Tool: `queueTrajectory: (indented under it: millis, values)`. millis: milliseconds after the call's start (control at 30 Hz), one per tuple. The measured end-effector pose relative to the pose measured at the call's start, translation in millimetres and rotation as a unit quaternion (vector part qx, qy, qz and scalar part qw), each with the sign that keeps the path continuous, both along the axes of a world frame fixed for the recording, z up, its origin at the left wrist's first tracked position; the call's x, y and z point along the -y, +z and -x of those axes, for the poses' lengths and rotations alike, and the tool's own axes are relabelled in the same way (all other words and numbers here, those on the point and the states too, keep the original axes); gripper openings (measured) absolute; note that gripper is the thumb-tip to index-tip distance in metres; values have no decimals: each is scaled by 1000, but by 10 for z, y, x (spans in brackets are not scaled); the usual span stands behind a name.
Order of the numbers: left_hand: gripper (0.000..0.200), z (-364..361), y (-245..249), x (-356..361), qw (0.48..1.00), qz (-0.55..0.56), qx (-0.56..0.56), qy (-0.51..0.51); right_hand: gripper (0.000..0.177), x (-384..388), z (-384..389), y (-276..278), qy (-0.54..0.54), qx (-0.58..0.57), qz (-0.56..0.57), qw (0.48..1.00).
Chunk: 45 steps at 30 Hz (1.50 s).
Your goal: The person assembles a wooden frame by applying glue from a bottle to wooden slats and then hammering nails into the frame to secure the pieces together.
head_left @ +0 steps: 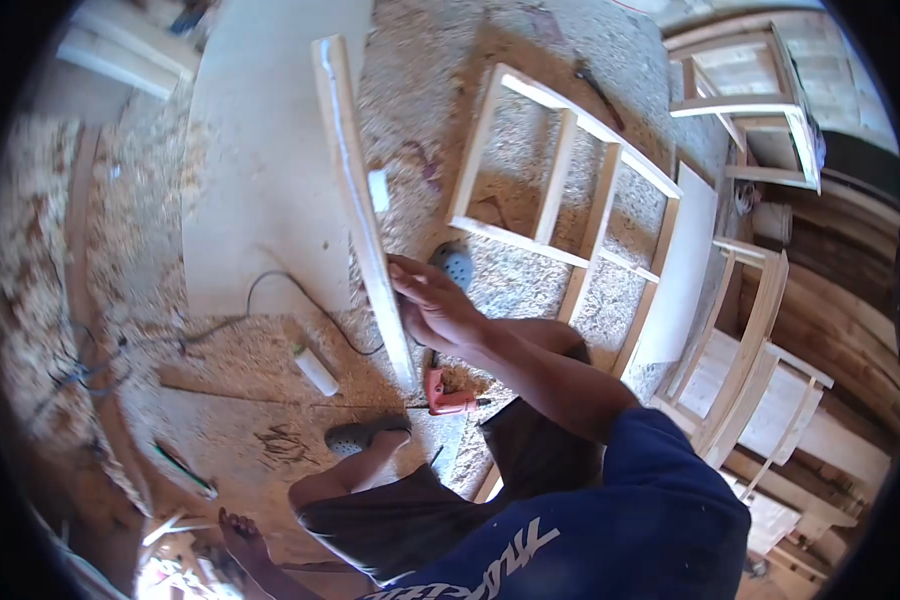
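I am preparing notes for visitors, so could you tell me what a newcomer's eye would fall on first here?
Probably the pale wooden beam with a white line along it, slanting down near the middle, held by the right hand. Next might come the ladder-like wooden frame to its right, then the red drill near the beam's lower end.

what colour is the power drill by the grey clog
The power drill is red; the head view shows it best.
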<state>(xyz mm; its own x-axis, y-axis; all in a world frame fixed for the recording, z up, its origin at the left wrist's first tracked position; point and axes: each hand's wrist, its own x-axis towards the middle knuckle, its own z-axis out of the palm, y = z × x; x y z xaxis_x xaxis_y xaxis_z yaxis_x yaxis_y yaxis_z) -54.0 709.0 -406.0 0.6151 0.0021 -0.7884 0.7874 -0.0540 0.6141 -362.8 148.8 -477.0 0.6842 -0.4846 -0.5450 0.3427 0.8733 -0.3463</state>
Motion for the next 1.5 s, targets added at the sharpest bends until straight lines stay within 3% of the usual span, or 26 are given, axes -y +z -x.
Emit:
queueTrajectory:
  millis: [100,233,367,400,433,467,533,733,900,1067,1267,1333,1400,1500]
  values:
    - [32,98,602,851,994,-97,9,-41,53,528,157,311,-80,2,21,997]
    - [29,482,1192,2258,993,-93,-4,-72,49,1252,705,1028,-162,47,61,984]
    - [23,923,1191,3169,987,-105,-53,-111,46,1853,1795,1428,-153,-93,121,976]
    - [21,1050,1191,3345,983,-106,-74,-134,42,1986,2104,1590,-117,-189,196,955]
    - [20,1135,1185,3477,977,-109,-96,-157,36,2009,2403,1536,-182,-135,171,959]
    - [20,1204,1146,3570,977,-109,-93,-159,35,2073,2696,1726,-179,-145,181,956]
    - [19,1316,1118,3654,973,-106,-136,-152,40,2039,3261,2059,-186,-196,184,945]
    - [26,1474,1190,3913,973,-88,-127,-172,44,1361,4741,2985,-199,-440,50,874]
    - [26,1607,1408,4187,975,-73,-108,-182,38,516,5672,3117,-220,-504,-63,833]
    - [27,1966,1693,4346,971,-48,-87,-217,34,114,6097,3297,-212,-505,-76,833]
    - [30,2593,1541,3791,980,34,-41,-194,40,1011,6608,3813,-94,-550,63,827]
    - [28,2969,1436,3641,980,28,-54,-190,44,1456,6601,4204,-40,-586,156,794]
    - [27,3445,1354,3413,986,14,-70,-148,46,1939,6829,4397,88,-643,287,704]
    - [24,4224,1380,3074,979,-74,-79,-173,42,2685,6572,4852,184,-635,373,651]
